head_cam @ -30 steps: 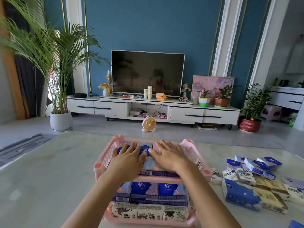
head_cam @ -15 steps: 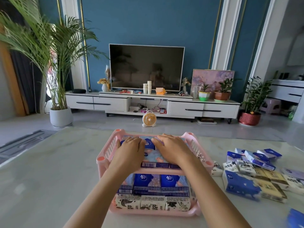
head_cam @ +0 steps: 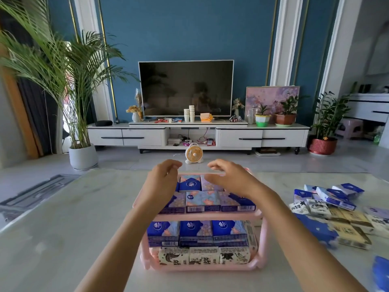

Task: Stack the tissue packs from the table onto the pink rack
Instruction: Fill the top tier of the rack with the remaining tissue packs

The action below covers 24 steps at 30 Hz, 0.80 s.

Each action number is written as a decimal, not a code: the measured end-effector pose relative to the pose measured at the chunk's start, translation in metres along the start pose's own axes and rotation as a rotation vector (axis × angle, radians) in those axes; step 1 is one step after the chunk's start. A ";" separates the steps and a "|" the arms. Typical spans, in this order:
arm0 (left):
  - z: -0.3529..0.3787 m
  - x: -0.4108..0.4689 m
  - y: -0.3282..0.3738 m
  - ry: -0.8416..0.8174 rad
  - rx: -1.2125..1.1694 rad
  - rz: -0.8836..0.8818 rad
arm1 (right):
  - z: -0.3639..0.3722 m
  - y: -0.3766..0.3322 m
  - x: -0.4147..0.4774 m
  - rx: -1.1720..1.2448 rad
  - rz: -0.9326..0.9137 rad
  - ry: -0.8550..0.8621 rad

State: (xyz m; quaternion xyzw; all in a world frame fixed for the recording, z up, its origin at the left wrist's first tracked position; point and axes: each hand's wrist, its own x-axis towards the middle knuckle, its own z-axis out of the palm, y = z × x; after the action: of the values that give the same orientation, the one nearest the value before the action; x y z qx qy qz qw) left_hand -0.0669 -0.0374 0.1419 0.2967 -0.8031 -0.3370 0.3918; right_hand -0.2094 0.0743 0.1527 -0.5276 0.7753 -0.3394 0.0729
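Since hands (head_cam: 163, 182) (head_cam: 230, 179) lifted, tissue packs (head_cam: 202, 202) uncovered

Bare left hand (head_cam: 163, 183), bare right hand (head_cam: 231, 179)

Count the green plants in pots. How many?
4. The tall palm stands on the floor at left; the white-and-green pot and brown pot sit on the TV stand; the red pot is on the floor at right.

pink rack (head_cam: 208, 216): upper tier's left end hidden behind left hand (head_cam: 162, 180), right rear corner behind right hand (head_cam: 229, 178) | blue pack (head_cam: 382, 275): blurred, cut by right edge | forearms (head_cam: 117, 249): cut by bottom edge | racked packs (head_cam: 195, 230): print too small to read
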 end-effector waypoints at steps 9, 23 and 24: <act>0.031 -0.016 -0.009 -0.192 0.390 0.117 | 0.009 0.006 -0.016 -0.449 0.015 -0.350; 0.028 -0.013 0.008 -0.058 0.113 0.044 | -0.011 0.001 -0.033 -0.007 -0.081 -0.017; 0.031 -0.014 0.015 -0.011 0.113 0.084 | -0.022 0.005 -0.037 0.047 -0.081 0.053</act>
State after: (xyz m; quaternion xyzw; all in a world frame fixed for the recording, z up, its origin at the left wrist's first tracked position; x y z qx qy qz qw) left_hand -0.0889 -0.0088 0.1329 0.2826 -0.8347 -0.2761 0.3838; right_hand -0.2077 0.1171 0.1580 -0.5476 0.7468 -0.3739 0.0508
